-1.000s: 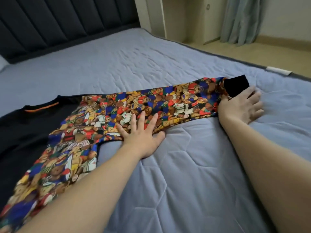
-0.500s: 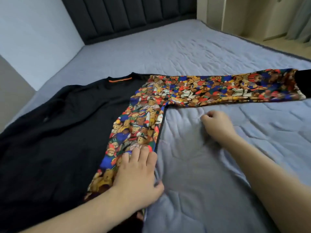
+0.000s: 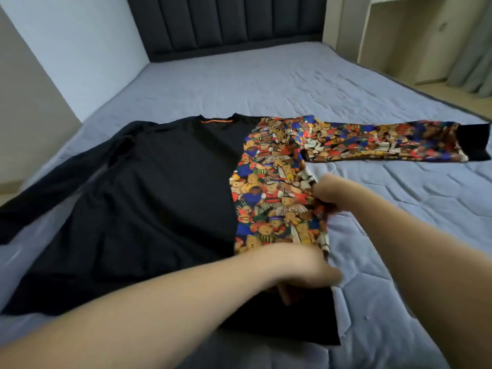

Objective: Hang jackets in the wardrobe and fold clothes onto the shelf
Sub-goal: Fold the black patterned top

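Observation:
A long-sleeved top [image 3: 159, 198] lies flat on the bed, black in the middle and on its left sleeve. Its right side panel [image 3: 271, 198] and right sleeve [image 3: 378, 141] carry a bright teddy-bear print, and the sleeve stretches out to the right and ends in a black cuff [image 3: 472, 142]. My right hand [image 3: 332, 194] pinches the printed side edge below the armpit. My left hand [image 3: 300, 270] grips the same edge lower down, near the black hem; its fingertips curl under the cloth and are hidden.
The bed [image 3: 292, 83] has a blue-grey quilted cover and a dark padded headboard [image 3: 226, 22]. A white wall [image 3: 74, 49] runs along the left. Pale furniture [image 3: 399, 35] and a grey-green curtain [image 3: 476, 65] stand at the back right.
My right hand left the sleeve cuff and came back to the side edge, which it now pinches. My left hand slid down the printed panel toward the hem and took hold. The view turned left.

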